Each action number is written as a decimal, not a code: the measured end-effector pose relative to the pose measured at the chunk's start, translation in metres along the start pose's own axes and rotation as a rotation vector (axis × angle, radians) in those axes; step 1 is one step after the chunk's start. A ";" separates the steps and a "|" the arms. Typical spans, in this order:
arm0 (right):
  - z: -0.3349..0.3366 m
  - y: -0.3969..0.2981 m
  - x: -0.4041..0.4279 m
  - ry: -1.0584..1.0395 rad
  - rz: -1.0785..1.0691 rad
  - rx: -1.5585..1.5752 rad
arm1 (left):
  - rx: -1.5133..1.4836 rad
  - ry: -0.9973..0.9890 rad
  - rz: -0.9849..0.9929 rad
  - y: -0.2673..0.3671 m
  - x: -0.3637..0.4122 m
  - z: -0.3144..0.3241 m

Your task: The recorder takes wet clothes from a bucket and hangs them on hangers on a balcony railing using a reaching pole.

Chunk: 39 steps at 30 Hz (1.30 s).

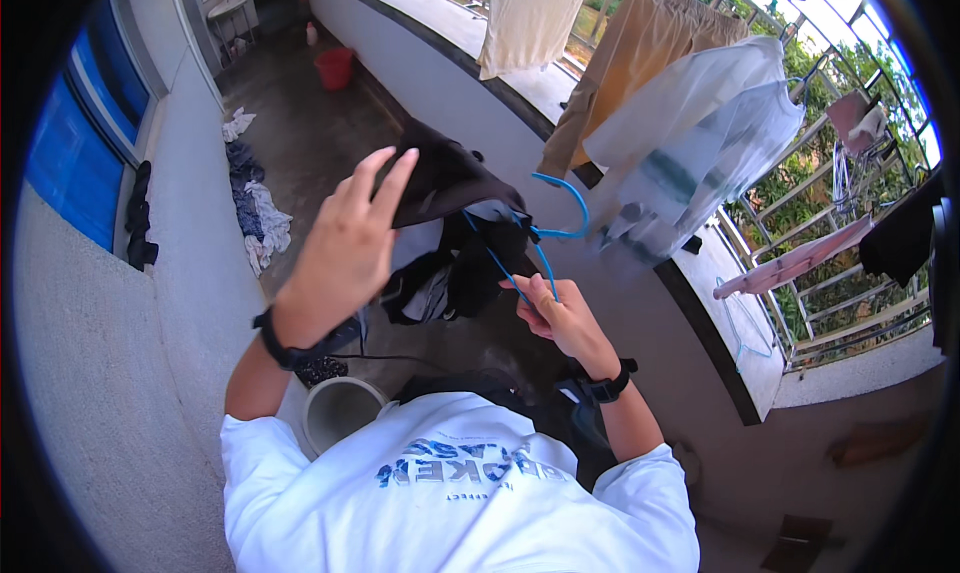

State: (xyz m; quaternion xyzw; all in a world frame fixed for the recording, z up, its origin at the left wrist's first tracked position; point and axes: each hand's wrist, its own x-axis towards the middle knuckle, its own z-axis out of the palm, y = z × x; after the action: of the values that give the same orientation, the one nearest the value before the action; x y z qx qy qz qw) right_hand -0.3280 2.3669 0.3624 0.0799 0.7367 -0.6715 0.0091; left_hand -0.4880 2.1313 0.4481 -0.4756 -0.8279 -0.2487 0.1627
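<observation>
My right hand (559,314) is closed on the lower end of a blue clothes hanger (544,261), whose hook points up and to the right. A black garment (454,171) hangs on the hanger's other part, its folds spreading towards the left and the floor. My left hand (349,231) is raised at the garment's left side with its fingers apart; whether its hidden thumb touches the cloth, I cannot tell. Both wrists bear black bands. A pale bucket (345,415) stands on the floor below my left forearm.
Clothes (259,213) lie along the left wall's foot. A red bucket (334,68) stands farther off by the low wall. A white shirt (697,137) and tan trousers (652,40) hang by the railing at right. Another blue hanger (742,333) lies on the ledge.
</observation>
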 end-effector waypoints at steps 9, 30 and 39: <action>0.013 -0.019 -0.001 -0.058 -0.135 -0.180 | -0.032 0.358 0.457 -0.035 0.051 0.037; 0.062 0.002 0.088 0.940 -0.671 -0.348 | -0.206 0.570 0.486 0.008 0.072 0.032; -0.005 0.039 0.067 0.894 -0.669 -0.354 | 0.054 0.632 0.382 -0.031 0.061 0.010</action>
State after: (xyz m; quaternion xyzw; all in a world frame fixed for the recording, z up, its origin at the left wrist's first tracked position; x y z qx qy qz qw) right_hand -0.3884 2.3824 0.3168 0.1158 0.7552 -0.4054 -0.5019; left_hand -0.5455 2.1673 0.4630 -0.5168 -0.6395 -0.3265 0.4662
